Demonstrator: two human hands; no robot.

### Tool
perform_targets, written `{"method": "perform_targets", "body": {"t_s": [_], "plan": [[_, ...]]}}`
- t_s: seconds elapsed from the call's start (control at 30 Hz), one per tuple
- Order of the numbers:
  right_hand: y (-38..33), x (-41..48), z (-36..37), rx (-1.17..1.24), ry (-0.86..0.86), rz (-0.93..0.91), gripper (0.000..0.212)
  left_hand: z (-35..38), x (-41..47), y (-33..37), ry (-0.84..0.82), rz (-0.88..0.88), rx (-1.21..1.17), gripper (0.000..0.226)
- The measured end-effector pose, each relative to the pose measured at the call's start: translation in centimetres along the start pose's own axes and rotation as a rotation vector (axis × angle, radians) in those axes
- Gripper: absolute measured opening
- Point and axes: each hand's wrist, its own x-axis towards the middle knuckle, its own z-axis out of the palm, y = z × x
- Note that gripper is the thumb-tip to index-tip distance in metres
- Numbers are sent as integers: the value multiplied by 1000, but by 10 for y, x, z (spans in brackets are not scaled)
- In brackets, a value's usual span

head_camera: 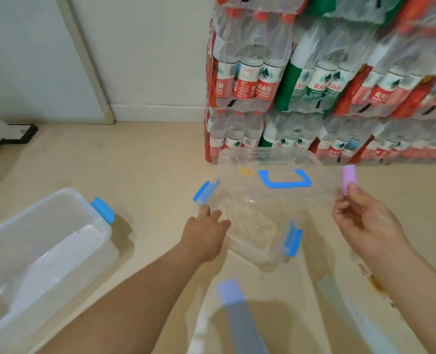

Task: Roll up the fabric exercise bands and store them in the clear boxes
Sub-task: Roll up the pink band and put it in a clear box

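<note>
At about eight o'clock in the view an open clear box (33, 208) sits on the pale floor (148, 169), a blue latch (103, 209) at its far end. Toward the centre, the left hand (206, 233) reaches out to the near-left edge of a clear lid (263, 200). Its fingers touch the plastic just below the lid's blue side clip (205, 191), but motion blur hides whether they actually grip it. The lid carries a blue handle (284, 180) and lies tilted over a second clear box (250, 251). At six o'clock, near the bottom edge, a lavender band (234, 310) lies flat and unrolled on the floor, with pale strips on either side too blurred to identify. At three o'clock the right hand (370, 226) is raised beside the lid, pinching a small rolled pink band (349, 181) upright between thumb and fingertips, outside both boxes. Behind it, from twelve to two o'clock, shrink-wrapped packs of water bottles (314, 85) are stacked.
</note>
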Motion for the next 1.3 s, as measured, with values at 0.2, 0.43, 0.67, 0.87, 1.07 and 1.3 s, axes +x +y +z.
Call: {"method": "perform_targets", "body": {"t_s": [0.2,0.43,0.67,0.87,1.07,1.3], "plan": [[12,-6,5,-1,-39,-11,10,1,-46,17,42,-19,124,29],[70,-21,0,-30,-123,135,24,-15,-140,7,366,-509,-1465,16],[80,-25,33,-279,-314,258,14,-46,-173,-42,451,-462,-1097,62],[70,-14,76,-561,-550,356,14,-27,-175,-79,131,-740,-1344,45],[89,-12,109,-469,-544,298,14,-15,-195,-91,219,-764,-1401,18],[158,-30,78,-1390,-624,-106,15,-17,-214,-122,502,-863,-568,21]]}}
